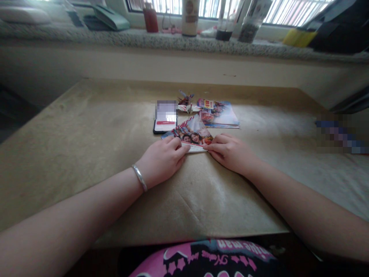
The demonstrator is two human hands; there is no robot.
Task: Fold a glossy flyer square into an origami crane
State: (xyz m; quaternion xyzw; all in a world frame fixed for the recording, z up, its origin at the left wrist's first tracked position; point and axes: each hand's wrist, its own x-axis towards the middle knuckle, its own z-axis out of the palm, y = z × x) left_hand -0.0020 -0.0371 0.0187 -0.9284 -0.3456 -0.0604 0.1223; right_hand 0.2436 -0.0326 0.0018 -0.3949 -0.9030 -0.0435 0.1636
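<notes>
- We see the left hand [163,157] at the left part of a printed sheet of paper [198,130], its thumb lying on the pale folded strip along the near edge. The fingers are bent in close, with no clear gap, and hold the paper.
- We see the right hand [230,152] at the right end of that same strip. Its thumb and forefinger are drawn together in a pinch on the paper.
- The sheet of paper lies between the two hands, near the middle of the table [115,161]. Its far part rises to a point, and its face carries a colourful picture of people.
- Just beyond the left hand we find a phone [165,126] with its screen lit, lying flat; part of it is blurred out.
- A stack of leaflets [226,115] lies beyond the right hand, next to the tip of the sheet.
- Between phone and stack sits a small crumpled bundle [188,108]; we cannot tell its exact make-up.
- We notice a silver bracelet [139,177] on the left wrist.
- Behind the table, a speckled sill [161,44] carries a red jar [151,19] and a pale bottle [190,19].
</notes>
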